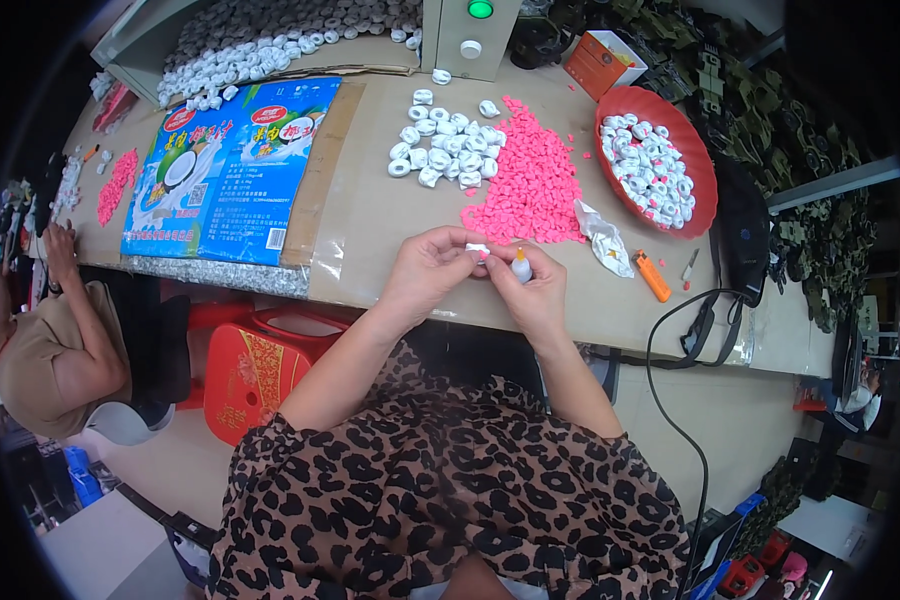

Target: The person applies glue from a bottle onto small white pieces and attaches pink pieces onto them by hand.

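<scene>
My left hand (422,272) pinches a small white ring-shaped piece (477,248) with a bit of pink on it, above the table's near edge. Held in my right hand (542,292) is a small white bottle with a yellow tip (521,266), close beside that piece; it looks like a glue bottle. Just beyond my hands lies a spread of small pink pieces (532,185). Left of the pink spread sits a group of white ring-shaped pieces (448,142). A red scalloped dish (705,150) at the right holds many more white pieces, some with pink on them.
A crumpled white wrapper (604,240), an orange lighter (652,277) and a small pointed tool (690,266) lie right of my hands. A black cable (650,370) hangs over the edge. Blue printed cardboard (225,180) covers the left. Another person (60,350) sits there beside a red stool (245,380).
</scene>
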Demonstrator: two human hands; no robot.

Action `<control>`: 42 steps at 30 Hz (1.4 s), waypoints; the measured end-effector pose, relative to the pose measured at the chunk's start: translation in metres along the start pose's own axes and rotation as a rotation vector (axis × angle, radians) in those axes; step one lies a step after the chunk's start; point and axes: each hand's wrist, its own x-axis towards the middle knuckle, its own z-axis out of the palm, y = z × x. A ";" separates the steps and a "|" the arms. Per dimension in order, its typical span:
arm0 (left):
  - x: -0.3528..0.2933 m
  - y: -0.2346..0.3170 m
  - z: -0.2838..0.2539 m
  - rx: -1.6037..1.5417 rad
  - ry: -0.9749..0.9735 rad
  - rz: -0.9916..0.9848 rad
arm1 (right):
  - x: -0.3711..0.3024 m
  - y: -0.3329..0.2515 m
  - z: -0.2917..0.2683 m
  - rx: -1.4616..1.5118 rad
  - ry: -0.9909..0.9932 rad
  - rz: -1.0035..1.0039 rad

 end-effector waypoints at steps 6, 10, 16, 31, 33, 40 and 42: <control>0.001 -0.002 0.005 0.012 0.016 0.020 | -0.001 -0.009 0.002 0.049 -0.009 0.031; 0.003 0.009 -0.004 -0.343 0.107 -0.050 | 0.003 -0.011 -0.011 0.208 -0.006 0.171; 0.019 0.050 -0.015 1.131 0.484 0.193 | 0.003 -0.020 -0.024 0.497 -0.009 0.219; 0.043 0.027 -0.027 1.606 0.320 0.457 | 0.008 -0.022 -0.049 0.635 0.168 0.195; 0.042 0.032 -0.026 1.614 0.252 0.391 | 0.009 -0.015 -0.052 0.690 0.173 0.189; 0.016 0.039 -0.031 1.327 0.080 0.413 | 0.007 -0.014 -0.056 0.910 0.139 0.212; 0.011 0.040 -0.022 0.826 0.042 0.159 | 0.009 -0.016 -0.053 0.900 0.172 0.237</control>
